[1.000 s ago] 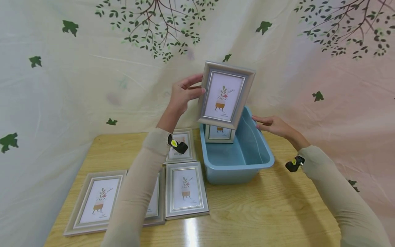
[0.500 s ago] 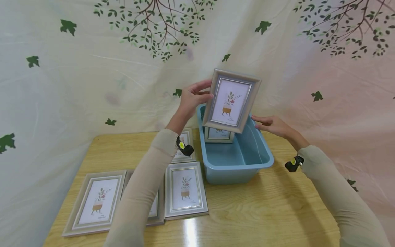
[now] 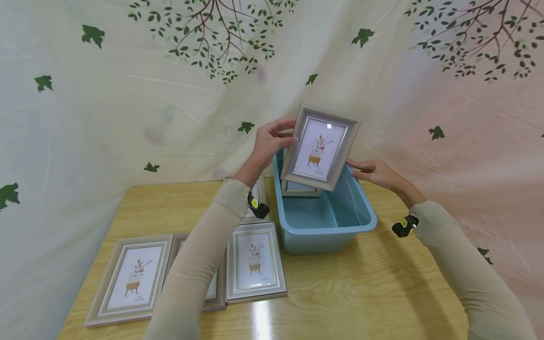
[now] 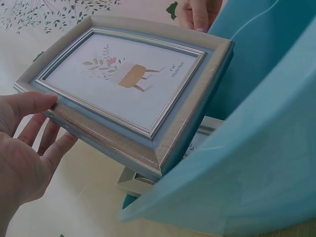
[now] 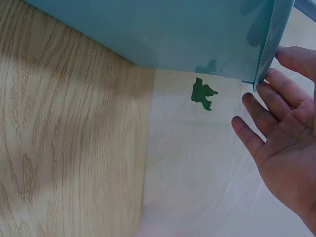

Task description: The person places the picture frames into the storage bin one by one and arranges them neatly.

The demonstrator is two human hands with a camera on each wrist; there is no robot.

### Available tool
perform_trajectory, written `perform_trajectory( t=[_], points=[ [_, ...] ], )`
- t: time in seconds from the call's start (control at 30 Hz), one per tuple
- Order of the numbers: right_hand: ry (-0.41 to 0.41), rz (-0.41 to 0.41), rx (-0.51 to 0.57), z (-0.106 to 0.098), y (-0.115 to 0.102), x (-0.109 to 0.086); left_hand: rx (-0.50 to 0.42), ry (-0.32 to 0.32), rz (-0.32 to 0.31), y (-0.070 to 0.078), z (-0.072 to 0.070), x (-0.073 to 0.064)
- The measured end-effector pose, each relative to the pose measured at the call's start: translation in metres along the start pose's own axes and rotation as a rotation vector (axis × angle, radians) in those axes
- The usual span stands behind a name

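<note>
My left hand (image 3: 268, 144) pinches the left edge of a silver-beige picture frame (image 3: 320, 148), its thumb on the front and fingers behind. The frame tilts over the blue plastic bin (image 3: 327, 230); its print shows a plant in an orange pot on legs. In the left wrist view, the held frame's lower corner (image 4: 160, 158) overlaps the bin's rim (image 4: 232, 163). Another picture frame (image 3: 299, 191) stands inside the bin, mostly hidden behind the held one. My right hand (image 3: 378, 174) touches the bin's right rim with nearly straight fingers; in the right wrist view, fingertips (image 5: 271, 79) are right at the rim.
Several picture frames lie face up on the wooden table (image 3: 340, 293): one at far left (image 3: 131, 278), one by the bin (image 3: 256, 262), others partly under my left sleeve (image 3: 204, 255). A leaf-printed curtain (image 3: 204, 113) hangs behind the table. Each wrist carries a small camera.
My left hand has moved right and down with the picture frame, bringing it lower over the bin and covering more of the one inside. The right hand stays at the rim.
</note>
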State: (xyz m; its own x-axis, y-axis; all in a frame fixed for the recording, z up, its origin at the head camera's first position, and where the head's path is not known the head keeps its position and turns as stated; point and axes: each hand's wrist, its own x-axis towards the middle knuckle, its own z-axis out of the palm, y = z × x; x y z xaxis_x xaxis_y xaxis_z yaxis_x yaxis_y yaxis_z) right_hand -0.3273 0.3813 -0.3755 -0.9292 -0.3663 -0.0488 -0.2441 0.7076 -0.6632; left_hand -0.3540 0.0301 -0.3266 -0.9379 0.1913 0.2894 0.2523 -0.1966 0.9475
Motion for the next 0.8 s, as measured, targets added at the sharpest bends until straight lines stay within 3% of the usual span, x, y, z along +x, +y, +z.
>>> perform_trajectory(
  t=[0.5, 0.8],
  points=[
    [-0.005, -0.014, -0.012, -0.001, 0.001, -0.001, 0.044, 0.016, -0.041, -0.019, -0.002, -0.002],
    [-0.008, -0.006, -0.007, -0.001, 0.002, -0.001, 0.168, 0.01, -0.158, -0.027, -0.007, -0.003]
  ],
)
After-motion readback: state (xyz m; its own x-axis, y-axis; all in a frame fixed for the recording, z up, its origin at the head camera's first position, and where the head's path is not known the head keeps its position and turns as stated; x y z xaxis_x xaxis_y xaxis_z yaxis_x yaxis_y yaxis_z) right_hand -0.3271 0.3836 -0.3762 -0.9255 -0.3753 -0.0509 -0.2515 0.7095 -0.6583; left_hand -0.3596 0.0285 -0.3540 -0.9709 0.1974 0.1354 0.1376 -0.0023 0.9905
